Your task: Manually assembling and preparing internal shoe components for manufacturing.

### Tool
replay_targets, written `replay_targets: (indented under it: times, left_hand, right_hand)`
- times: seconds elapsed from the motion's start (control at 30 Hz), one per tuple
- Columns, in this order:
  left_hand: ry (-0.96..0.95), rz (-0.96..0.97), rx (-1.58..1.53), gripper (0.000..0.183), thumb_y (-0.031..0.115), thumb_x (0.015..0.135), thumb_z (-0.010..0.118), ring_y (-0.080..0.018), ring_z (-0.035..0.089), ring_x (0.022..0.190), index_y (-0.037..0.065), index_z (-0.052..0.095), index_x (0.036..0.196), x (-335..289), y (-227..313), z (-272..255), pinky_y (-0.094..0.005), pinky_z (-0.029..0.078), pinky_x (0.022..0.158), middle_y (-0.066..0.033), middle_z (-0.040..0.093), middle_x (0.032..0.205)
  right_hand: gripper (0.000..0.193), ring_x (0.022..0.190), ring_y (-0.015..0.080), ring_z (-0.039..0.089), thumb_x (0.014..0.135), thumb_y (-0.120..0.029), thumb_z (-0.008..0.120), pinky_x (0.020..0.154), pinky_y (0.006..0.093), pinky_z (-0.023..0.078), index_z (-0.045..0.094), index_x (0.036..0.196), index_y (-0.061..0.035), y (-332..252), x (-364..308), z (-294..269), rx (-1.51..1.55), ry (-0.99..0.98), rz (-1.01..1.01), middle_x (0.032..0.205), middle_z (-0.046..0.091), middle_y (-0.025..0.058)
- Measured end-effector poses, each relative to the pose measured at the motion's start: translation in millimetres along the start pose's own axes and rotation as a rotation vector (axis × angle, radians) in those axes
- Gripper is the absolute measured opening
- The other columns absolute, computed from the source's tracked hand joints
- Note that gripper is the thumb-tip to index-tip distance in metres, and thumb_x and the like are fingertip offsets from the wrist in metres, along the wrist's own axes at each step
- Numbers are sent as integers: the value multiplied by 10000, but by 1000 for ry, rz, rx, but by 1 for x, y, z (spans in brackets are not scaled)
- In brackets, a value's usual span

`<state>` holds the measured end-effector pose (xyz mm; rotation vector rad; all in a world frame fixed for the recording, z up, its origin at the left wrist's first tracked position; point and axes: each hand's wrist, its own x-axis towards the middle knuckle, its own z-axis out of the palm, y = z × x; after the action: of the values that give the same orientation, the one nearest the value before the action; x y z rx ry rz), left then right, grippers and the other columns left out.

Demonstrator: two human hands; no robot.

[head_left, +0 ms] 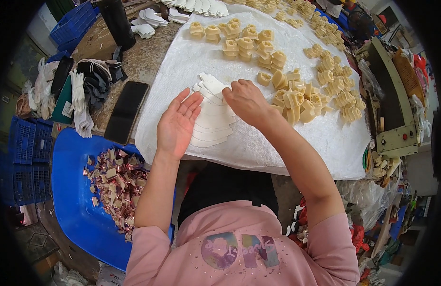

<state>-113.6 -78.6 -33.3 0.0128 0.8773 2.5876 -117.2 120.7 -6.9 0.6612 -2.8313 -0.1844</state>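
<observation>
A fanned-out stack of flat white cut pieces (211,121) lies on the white woven sheet (156,102) in front of me. Against the left edge of the stack rests my left hand (178,123), its palm turned up and inward and its fingers stretched out. My right hand (249,101) is at the stack's upper right edge with its fingers curled together; its fingertips meet the white pieces, but what lies between them is hidden. Just right of that hand stand cream moulded pieces (294,99), clustered close to the wrist.
More cream pieces (244,45) stand in rows farther back. A black phone (126,112) lies left of the sheet, with gloves (80,97) beyond it. Below left, a blue tub (70,190) holds shiny pinkish pieces. A green metal machine (396,114) stands at the right.
</observation>
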Motion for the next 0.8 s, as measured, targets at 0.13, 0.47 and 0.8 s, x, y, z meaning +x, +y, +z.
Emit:
replay_targets:
  times: [0.13, 0.47, 0.8]
  left_hand:
    - [9, -23, -125, 453, 278, 970, 337, -312, 389, 1237, -39, 372, 1291, -1, 3, -4, -376, 301, 1051, -230, 444, 1261]
    - [-64, 27, 135, 418, 245, 957, 381, -269, 458, 1165, -29, 399, 1272, -4, 0, -1, -359, 322, 1031, -184, 504, 1191]
    - [-361, 318, 1376, 382, 51, 827, 532, -307, 476, 1137, 12, 499, 1205, -26, -1, 35, -361, 359, 981, -156, 522, 1167]
  right_hand:
    - [43, 712, 252, 600, 703, -49, 574, 676, 365, 475, 580, 739, -26, -11, 9, -3, -58, -118, -64, 699, 597, 113]
    - [51, 710, 253, 601, 715, -77, 587, 626, 346, 452, 592, 740, -32, -17, 10, -4, -105, -135, -56, 695, 598, 106]
    - [207, 1056, 276, 439, 831, -169, 483, 903, 450, 302, 637, 946, -91, 10, -5, 6, 550, -112, 425, 1014, 514, 107]
